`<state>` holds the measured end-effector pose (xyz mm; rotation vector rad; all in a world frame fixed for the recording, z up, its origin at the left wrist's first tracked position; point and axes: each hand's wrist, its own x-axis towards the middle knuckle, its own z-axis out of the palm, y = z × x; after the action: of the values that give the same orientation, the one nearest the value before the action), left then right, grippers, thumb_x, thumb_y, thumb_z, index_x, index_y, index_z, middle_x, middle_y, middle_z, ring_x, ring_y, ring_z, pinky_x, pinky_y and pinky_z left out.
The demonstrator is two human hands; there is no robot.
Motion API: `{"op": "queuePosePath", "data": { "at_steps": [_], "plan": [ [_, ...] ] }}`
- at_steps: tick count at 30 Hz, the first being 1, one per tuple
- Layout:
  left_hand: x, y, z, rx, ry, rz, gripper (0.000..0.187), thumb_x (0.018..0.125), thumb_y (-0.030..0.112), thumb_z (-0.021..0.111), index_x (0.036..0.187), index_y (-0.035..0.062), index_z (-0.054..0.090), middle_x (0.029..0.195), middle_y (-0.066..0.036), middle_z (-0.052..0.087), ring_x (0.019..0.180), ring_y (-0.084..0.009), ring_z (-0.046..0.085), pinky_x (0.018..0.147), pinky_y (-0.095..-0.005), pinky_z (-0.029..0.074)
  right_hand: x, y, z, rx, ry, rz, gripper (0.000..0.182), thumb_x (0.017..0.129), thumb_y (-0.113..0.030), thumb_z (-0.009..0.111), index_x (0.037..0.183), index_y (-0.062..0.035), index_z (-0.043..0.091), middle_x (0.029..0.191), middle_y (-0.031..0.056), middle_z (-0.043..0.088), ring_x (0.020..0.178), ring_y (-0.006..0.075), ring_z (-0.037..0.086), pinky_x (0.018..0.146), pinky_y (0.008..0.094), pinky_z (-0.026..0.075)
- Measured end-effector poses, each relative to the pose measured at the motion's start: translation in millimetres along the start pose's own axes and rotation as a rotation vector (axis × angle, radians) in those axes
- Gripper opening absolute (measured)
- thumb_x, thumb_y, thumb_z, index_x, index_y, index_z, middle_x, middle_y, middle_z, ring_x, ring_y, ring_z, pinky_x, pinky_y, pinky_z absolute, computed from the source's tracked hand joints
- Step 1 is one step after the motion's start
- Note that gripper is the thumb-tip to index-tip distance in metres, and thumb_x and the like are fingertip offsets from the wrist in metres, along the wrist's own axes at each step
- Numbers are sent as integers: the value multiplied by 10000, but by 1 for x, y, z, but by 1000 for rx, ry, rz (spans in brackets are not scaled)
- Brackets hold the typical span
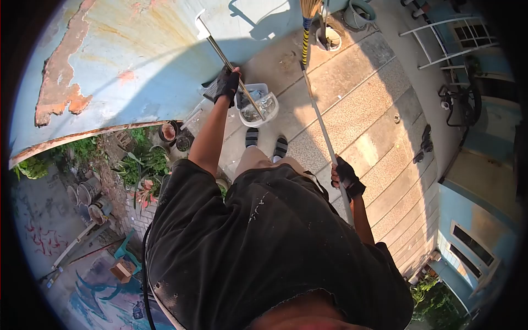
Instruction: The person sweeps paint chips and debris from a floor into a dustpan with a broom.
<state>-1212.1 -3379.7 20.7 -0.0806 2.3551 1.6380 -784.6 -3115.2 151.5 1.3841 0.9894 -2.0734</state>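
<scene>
My left hand point(226, 86), in a black fingerless glove, is closed round the metal handle of a long-handled dustpan. The handle point(216, 49) has a white grip at its top and runs down to the white dustpan point(267, 116), which stands before my feet with pale, crumpled-looking contents. My right hand point(347, 177), gloved the same way, is wrapped round the long pole of a broom point(320, 118). Yellow-and-black binding and straw bristles point(309, 7) are at the pole's far end, near the blue wall.
A white bucket point(329, 39) and a grey-green bucket point(359, 15) stand by the wall. Potted plants point(157, 159) are at left. A white metal rack point(440, 41) and a pair of dark sandals point(424, 144) lie toward the right of the paved floor point(374, 159).
</scene>
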Motion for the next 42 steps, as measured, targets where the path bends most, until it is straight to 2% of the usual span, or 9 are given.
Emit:
{"op": "queuePosePath", "data": {
  "at_steps": [7, 9, 21, 22, 26, 32, 37, 38, 42],
  "plan": [
    [55, -19, 7, 39, -59, 63, 180, 862, 230, 606, 863, 51, 578, 699, -48, 620, 665, -148, 584, 643, -298, 454, 6, 19, 24, 133, 35, 9, 564, 923, -156, 432, 1430, -283, 220, 585, -21, 309, 407, 106, 339, 366, 280, 312],
    [73, -34, 11, 40, -99, 79, 177, 860, 226, 607, 864, 51, 581, 698, -47, 621, 663, -146, 585, 640, -299, 455, 14, 24, 24, 195, 29, 74, 324, 932, -206, 469, 1247, -236, 402, 618, -21, 333, 413, 89, 336, 373, 256, 299],
    [85, -3, 6, 145, -167, -1, 183, 842, 232, 620, 873, 52, 597, 715, -58, 636, 687, -170, 603, 654, -311, 459, 29, 14, 66, 269, 201, 128, 572, 926, -169, 485, 1437, -239, 239, 613, 5, 383, 403, 106, 332, 378, 270, 304],
    [84, 1, 6, 169, -176, 43, 186, 843, 234, 618, 874, 52, 598, 718, -58, 638, 694, -169, 605, 657, -311, 458, 26, 11, 73, 304, 213, 130, 341, 937, -197, 479, 1274, -174, 426, 606, 10, 380, 399, 105, 344, 372, 270, 302],
    [96, -8, 6, 150, -190, -24, 203, 849, 255, 609, 876, 54, 601, 723, -60, 640, 695, -174, 608, 663, -320, 461, 16, 5, 94, 190, 223, -112, 239, 942, -210, 475, 1174, -154, 473, 599, 4, 375, 397, 103, 340, 368, 274, 300],
    [87, 0, 6, 287, -249, 26, 235, 837, 270, 623, 880, 40, 603, 749, -92, 661, 747, -223, 640, 678, -354, 471, 19, 7, 94, 193, 175, -31, 570, 926, -154, 488, 1438, -229, 249, 636, 1, 386, 426, 101, 341, 380, 267, 320],
    [53, 22, 9, 313, -237, 118, 229, 818, 262, 631, 832, 35, 610, 725, -133, 642, 700, -272, 631, 630, -386, 466, 15, 14, 102, 145, 234, -146, 297, 935, -202, 490, 1227, -169, 446, 616, -3, 376, 434, 97, 348, 388, 273, 334],
    [56, 19, 10, 337, -237, 66, 231, 819, 263, 631, 844, 34, 607, 731, -138, 642, 713, -279, 634, 638, -392, 467, 12, 11, 108, 146, 255, -149, 154, 936, -240, 494, 1032, -120, 492, 597, -8, 372, 430, 98, 351, 387, 279, 343],
    [65, -2, 22, 307, -248, 184, 255, 819, 263, 628, 868, 14, 599, 758, -156, 644, 759, -328, 639, 666, -424, 472, 13, 15, 106, 202, 209, -148, 209, 946, -300, 463, 880, -102, 474, 581, -19, 372, 432, 89, 361, 384, 267, 365]
  ]
}}
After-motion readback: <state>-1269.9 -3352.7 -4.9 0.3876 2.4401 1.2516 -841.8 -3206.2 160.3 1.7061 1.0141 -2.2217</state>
